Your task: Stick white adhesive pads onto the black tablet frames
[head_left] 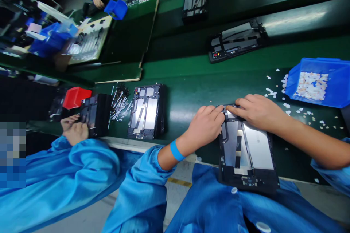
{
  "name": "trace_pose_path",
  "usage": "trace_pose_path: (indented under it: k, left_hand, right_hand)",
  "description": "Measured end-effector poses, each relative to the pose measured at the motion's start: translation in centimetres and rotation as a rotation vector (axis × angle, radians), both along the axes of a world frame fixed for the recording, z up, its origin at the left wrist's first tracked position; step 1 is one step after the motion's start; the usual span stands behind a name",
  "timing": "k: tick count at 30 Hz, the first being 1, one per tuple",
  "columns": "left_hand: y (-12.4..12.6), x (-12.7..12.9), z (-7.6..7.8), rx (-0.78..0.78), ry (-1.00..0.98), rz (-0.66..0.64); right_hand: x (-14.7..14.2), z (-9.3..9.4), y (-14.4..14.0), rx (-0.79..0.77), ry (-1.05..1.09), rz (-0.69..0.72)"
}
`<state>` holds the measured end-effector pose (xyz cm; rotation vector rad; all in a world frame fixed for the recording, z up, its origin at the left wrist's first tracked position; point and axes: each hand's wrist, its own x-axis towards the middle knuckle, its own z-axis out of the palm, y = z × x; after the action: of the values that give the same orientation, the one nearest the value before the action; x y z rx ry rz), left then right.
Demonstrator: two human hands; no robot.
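Left hand [207,122] and right hand [254,112] bend their fingers together at the far end of an opened tablet [258,145] on the green workbench's [188,93] near edge, whether pinching anything cannot be told, seemingly in close fingertip work calling for steady pressure.

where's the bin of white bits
In the head view, the blue bin sits at the right edge, beyond the right hand, near scattered white bits.

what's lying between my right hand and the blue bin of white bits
In the head view, small white bits lie scattered on the green surface between your right hand and the bin.
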<state>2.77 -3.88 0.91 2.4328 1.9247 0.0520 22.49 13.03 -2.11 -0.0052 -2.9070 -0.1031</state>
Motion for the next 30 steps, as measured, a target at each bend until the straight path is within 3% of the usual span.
trace_pose_path:
  k: [6, 12, 14, 16, 21, 26, 30]
  left_hand:
    - [0.1, -0.2, 0.4, -0.032, -0.102, 0.017]
    - [2.3, -1.6, 0.3, -0.101, -0.815, 0.306]
    - [3.1, -1.6, -0.3, -0.161, -0.944, 0.392]
    - [3.7, -1.4, -1.0, -0.198, -0.965, 0.434]
    - [4.1, -0.7, -2.4, -0.126, -0.954, 0.514]
    - [3.9, 0.1, -3.8, -0.101, -1.128, 0.681]
    - [3.6, 0.8, -4.6, -0.068, -1.202, 0.733]
  right_hand:
    - [-0.1, 0.3, -0.2, -0.003, -0.004, -0.007]
    - [-0.1, 0.3, 0.6, -0.043, -0.037, 0.001]
    - [0.0, 0.1, 0.9, -0.052, -0.044, 0.008]
    - [0.1, -0.1, 1.1, -0.054, -0.043, 0.002]
    - [0.1, -0.3, 0.9, -0.064, -0.030, -0.012]
    - [-0.1, -0.4, 0.8, -0.090, -0.019, -0.017]
    - [-0.1, -0.3, 0.9, -0.101, -0.015, -0.014]
